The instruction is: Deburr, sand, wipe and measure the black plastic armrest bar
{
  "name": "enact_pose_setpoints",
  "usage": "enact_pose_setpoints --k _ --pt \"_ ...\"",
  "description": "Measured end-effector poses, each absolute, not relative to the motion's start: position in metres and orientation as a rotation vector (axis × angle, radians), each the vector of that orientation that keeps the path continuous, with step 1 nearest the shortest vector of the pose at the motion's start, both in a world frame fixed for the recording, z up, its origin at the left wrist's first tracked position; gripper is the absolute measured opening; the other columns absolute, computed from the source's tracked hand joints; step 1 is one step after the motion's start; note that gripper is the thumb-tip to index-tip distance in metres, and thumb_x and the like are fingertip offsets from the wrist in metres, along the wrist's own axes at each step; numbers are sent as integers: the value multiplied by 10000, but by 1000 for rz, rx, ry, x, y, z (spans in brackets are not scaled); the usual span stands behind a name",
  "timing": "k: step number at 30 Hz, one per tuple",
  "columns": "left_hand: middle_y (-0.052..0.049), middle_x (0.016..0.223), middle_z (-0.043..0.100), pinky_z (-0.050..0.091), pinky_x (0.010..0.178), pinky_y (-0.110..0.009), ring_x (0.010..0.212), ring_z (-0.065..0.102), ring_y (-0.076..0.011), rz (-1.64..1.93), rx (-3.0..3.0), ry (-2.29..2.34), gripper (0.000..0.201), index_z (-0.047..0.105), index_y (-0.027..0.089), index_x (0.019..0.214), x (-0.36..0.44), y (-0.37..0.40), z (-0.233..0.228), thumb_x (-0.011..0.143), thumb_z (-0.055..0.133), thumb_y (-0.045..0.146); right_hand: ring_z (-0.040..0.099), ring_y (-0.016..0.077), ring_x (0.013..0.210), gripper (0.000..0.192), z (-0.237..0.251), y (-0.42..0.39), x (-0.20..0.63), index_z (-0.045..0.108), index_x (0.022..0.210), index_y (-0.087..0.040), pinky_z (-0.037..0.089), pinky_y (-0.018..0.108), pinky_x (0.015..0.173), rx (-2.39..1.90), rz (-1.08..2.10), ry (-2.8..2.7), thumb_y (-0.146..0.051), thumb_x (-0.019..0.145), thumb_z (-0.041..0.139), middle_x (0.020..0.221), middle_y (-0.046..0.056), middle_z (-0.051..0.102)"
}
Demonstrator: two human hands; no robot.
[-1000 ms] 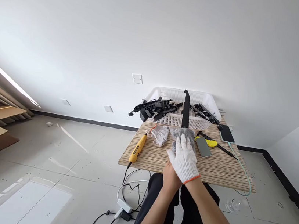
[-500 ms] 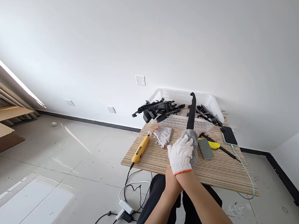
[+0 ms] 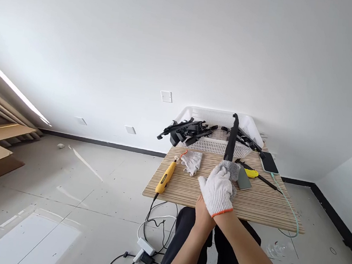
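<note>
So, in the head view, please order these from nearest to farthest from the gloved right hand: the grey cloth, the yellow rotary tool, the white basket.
1. grey cloth: under the fingers of the right hand, touching it.
2. yellow rotary tool: on the table, out to the hand's left.
3. white basket: at the table's far edge, by the wall.

A white knitted cotton glove with an orange cuff is worn on the right hand [image 3: 217, 191]; the left hand [image 3: 202, 216] is bare. Fluffy grey cloth [image 3: 231, 171] is wrapped round a matt black plastic strip [image 3: 232, 137]. Behind it, a white plastic lattice basket [image 3: 213, 144] is seen on the striped wood-grain table [image 3: 260, 203].
</note>
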State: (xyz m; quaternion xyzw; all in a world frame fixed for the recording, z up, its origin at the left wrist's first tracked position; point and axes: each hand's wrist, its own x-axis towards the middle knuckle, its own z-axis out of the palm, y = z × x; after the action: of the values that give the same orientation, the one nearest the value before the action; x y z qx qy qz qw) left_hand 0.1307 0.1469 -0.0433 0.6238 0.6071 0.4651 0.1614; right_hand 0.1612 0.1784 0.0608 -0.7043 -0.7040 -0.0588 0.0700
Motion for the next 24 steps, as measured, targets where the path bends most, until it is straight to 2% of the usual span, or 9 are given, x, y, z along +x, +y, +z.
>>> enact_pose_setpoints --k 3,7,9,13,17,18,20,22,24 --pt "-120 1139 747 525 891 -406 1107 669 -308 1245 1921 1683 238 725 214 1036 131 147 -41 814 639 218 408 525 1397 797 60 185 167 388 1519 58 500 553 906 -2046 -196 -2205 -458 939 572 1548 349 371" --pt "-91 860 745 506 783 -383 915 686 -289 1019 1949 1848 56 691 204 754 135 144 -33 771 652 168 268 502 1482 747 63 206 178 354 1544 34 383 581 1082 -1996 -233 -2226 -389 959 549 1606 278 325" --pt "-95 864 746 501 781 -377 915 688 -289 992 1954 1886 55 691 202 758 135 143 -31 776 654 166 316 500 1459 728 67 205 176 356 1532 61 420 570 1047 -2050 -191 -2174 -378 974 516 1569 302 377" --pt "-129 985 757 503 822 -376 1003 685 -300 1020 1986 1855 105 716 190 873 134 142 -30 804 639 176 419 523 1376 771 70 195 169 382 1513 73 520 526 862 -2089 -97 -2123 -451 963 512 1499 350 437" --pt "-106 901 741 480 815 -357 958 671 -283 943 1945 1890 54 694 190 796 135 142 -29 770 656 163 204 510 1495 740 64 204 178 365 1548 8 384 582 1082 -1986 -212 -2256 -407 958 529 1638 245 281" --pt "-97 881 735 472 799 -353 935 666 -278 931 1948 1895 36 686 192 778 136 142 -29 764 663 169 199 495 1502 707 63 205 180 364 1550 3 371 571 1103 -1990 -223 -2255 -380 973 502 1643 229 281" --pt "-90 874 727 458 787 -346 928 656 -268 923 1962 1903 41 674 194 762 136 142 -29 782 648 170 284 468 1474 658 64 205 184 402 1532 -8 449 530 1039 -2017 -187 -2237 -389 997 435 1613 224 346" --pt "-87 879 724 448 779 -337 937 649 -259 918 1967 1900 68 664 193 756 136 142 -30 811 631 171 461 439 1349 645 68 201 187 481 1481 -30 541 489 877 -2062 -120 -2218 -456 1010 364 1527 245 459" --pt "-76 884 723 442 776 -335 934 641 -255 932 1967 1880 62 663 198 769 136 141 -31 823 667 228 532 409 1262 643 71 200 191 528 1442 -58 560 472 810 -2038 -115 -2246 -494 1006 345 1481 235 514"
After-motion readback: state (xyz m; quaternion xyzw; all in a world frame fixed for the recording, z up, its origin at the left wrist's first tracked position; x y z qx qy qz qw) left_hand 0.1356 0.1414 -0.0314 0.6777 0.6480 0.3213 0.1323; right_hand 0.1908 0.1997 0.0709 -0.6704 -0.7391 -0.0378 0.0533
